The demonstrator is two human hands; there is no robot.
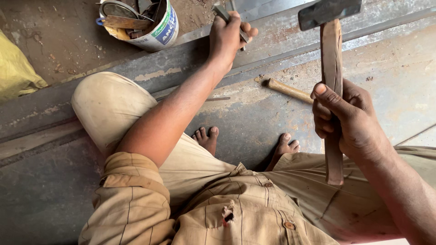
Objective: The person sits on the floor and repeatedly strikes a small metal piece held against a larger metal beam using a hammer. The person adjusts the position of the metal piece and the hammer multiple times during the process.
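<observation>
Fingers [324, 111] of our right hand [352, 122] are clamped round the wooden handle of a hammer [333, 68], which stands nearly upright in view, its dark steel head raised at the top edge. Our left hand [227, 34] is farther out, arm stretched forward, fingers closed tight on a chisel [222, 11] whose grey metal end pokes out above the fist.

What matters between them: the chisel lies to the left of the hammer head and at about the same height in view, well apart from it. The hammer's long axis runs toward and away from us; the chisel's slants across the steel sheet [254, 118] we squat on. Our right hand is the nearer to us.

We count one hammer in hand, one chisel, and one loose wooden handle [288, 90] lying on the sheet just beside our right fist. Farthest off, one white bucket [156, 31] of scrap tools stands on the dirt, and a yellow sack [16, 68] lies at the left edge.
</observation>
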